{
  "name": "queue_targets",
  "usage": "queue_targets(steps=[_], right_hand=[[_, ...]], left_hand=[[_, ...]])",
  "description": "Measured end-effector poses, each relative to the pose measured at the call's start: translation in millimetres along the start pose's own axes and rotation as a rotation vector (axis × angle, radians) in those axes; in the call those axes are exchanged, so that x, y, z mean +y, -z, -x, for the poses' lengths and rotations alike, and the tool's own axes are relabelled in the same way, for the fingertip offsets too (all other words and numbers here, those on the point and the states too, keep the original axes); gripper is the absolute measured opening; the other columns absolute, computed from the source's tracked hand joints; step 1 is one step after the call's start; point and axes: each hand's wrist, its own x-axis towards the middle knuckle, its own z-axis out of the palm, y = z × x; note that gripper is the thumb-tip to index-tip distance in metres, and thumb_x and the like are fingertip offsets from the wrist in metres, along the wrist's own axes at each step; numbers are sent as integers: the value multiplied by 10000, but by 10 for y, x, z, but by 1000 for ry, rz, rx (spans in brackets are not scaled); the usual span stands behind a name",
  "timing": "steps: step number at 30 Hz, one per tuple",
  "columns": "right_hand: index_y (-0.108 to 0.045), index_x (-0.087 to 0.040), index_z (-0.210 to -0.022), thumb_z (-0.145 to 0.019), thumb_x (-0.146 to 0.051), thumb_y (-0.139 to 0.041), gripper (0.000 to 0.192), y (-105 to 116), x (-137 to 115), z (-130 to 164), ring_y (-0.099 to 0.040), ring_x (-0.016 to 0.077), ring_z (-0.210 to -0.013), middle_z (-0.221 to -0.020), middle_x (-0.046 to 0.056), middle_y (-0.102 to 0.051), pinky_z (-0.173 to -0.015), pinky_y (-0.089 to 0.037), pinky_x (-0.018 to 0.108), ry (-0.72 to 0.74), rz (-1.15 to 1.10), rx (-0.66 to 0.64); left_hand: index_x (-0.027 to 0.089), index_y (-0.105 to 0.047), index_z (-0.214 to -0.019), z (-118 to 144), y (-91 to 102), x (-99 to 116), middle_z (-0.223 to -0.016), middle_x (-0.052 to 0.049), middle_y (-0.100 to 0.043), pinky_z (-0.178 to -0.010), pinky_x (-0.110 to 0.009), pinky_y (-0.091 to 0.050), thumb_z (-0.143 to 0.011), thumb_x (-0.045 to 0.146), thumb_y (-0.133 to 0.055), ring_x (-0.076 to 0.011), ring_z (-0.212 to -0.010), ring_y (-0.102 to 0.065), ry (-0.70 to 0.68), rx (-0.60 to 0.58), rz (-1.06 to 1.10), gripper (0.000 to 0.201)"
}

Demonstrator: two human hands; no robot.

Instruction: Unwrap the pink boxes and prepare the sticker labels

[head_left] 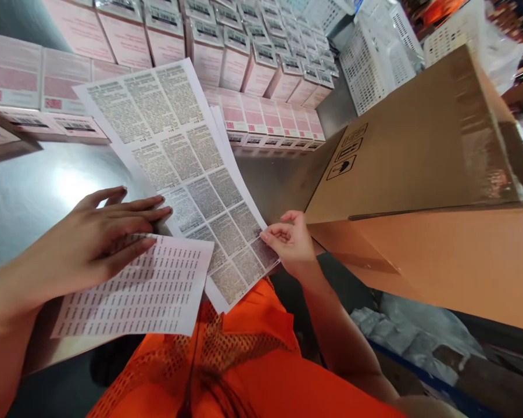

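The left hand (100, 244) lies flat and open on a small white sheet of printed labels (143, 296) at the steel table (35, 191) edge — the right hand (290, 241) pinches a corner of the large white sheet of grey text stickers (187, 168) (nearly all stickers seem unpeeled); rows of pink cartons (253, 64) wait behind.

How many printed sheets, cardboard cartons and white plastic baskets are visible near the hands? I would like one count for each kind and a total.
Printed sheets: 2, the large label sheet and the small label sheet
Cardboard cartons: 1, the brown carton
White plastic baskets: 2, the left basket and the right basket
Total: 5
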Motion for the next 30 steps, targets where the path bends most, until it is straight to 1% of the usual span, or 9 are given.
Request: queue_targets(steps=[5, 11, 16, 19, 22, 24, 26, 27, 30], right_hand=[[-316, -263, -967, -715, -350, -748, 508, -61, 41, -58, -538, 108, -545, -679, -85, -654, -546, -387, 222, 7, 72, -4], [-318, -266, -978, -751, -349, -724, 473, -64, 56, -48, -509, 100, -534, -692, -90, -635, -517, -366, 211, 13, 117, 13], [-330, -267, -970, -757, -325, -711, 440, -92, 29, -11, -547, 120, -559, -692, -82, -637, -528, -397, 226, 30, 182, 29], [-357, -260, -970, -777, -288, -694, 389, -159, 12, 34, -551, 121, -562, -709, -71, -637, -554, -430, 241, 91, 277, 78], [-411, -244, -953, -759, -251, -701, 349, -197, 32, 40, -541, 121, -602, -785, -40, -604, -598, -458, 264, 185, 430, 208], [-441, -236, -957, -677, -252, -766, 430, -160, 59, 37, -514, 117, -611, -807, -40, -551, -583, -454, 259, 219, 427, 284], [-465, -237, -979, -605, -274, -823, 519, -70, 74, 79, -494, 112, -602, -790, -53, -518, -543, -440, 240, 205, 298, 311], [-486, -237, -981, -604, -295, -836, 518, -14, 71, 129, -496, 112, -600, -775, -55, -521, -532, -439, 233, 180, 231, 297], [-612, -220, -919, -711, -359, -797, 312, 132, 36, 364, -553, 130, -632, -752, -18, -596, -573, -471, 248, 103, 216, 180]], left_hand=[[290, -681, -1039, 7, -6, -16, -1386, 13, -632, -1159, -522, -246, -938, 341, -481, -266, -1340, -542, -13, 32, 16, 229], [304, -681, -1038, 11, -2, -23, -1405, 23, -615, -1155, -532, -250, -935, 367, -474, -271, -1352, -530, 1, 11, 18, 240], [304, -682, -1029, 11, -3, -28, -1408, 31, -610, -1153, -525, -257, -943, 371, -470, -261, -1360, -522, -6, 3, 9, 239], [306, -680, -1033, 13, -8, -40, -1399, 26, -618, -1157, -524, -253, -943, 368, -465, -256, -1355, -527, -7, 8, 11, 241], [309, -683, -1036, 15, -8, -47, -1402, 31, -617, -1174, -524, -237, -934, 373, -474, -254, -1354, -528, -8, 4, 10, 241], [303, -688, -1034, 15, -6, -41, -1403, 30, -616, -1182, -532, -228, -934, 376, -474, -257, -1354, -527, 3, 4, 13, 248], [287, -692, -1032, 11, -2, -25, -1397, 18, -621, -1183, -539, -229, -940, 375, -468, -260, -1347, -534, 14, 4, 15, 258], [277, -693, -1024, 8, 0, -16, -1390, 12, -627, -1183, -539, -230, -944, 374, -462, -259, -1339, -542, 16, 8, 17, 263], [267, -688, -1013, -4, 4, -2, -1370, 3, -644, -1182, -533, -235, -954, 384, -448, -252, -1311, -569, 9, 20, 8, 273]])
